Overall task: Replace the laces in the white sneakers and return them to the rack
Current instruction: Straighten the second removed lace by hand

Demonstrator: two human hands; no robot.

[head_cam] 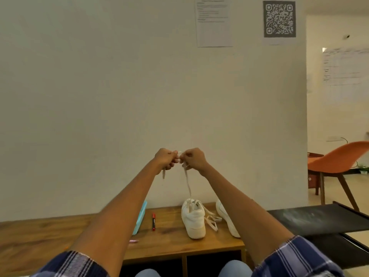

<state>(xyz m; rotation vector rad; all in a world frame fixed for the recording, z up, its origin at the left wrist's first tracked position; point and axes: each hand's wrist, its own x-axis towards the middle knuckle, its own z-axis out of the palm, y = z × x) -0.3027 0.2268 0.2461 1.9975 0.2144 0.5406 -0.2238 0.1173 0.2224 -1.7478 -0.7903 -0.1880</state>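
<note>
Both my hands are raised in front of the wall, well above the wooden bench (179,248). My left hand (166,159) and my right hand (194,159) each pinch a part of a cream lace (187,184) close together. One strand runs down from my right hand to a white sneaker (193,219) standing on the bench; a short end hangs below my left hand. A second white sneaker (227,219) lies beside it, partly hidden by my right forearm. A loose lace (212,221) lies between the two shoes.
A red marker (153,221) and a light blue flat object (140,218) lie on the bench left of the shoes. A dark rack shelf (319,218) stands to the right. Behind it is an orange chair (339,160).
</note>
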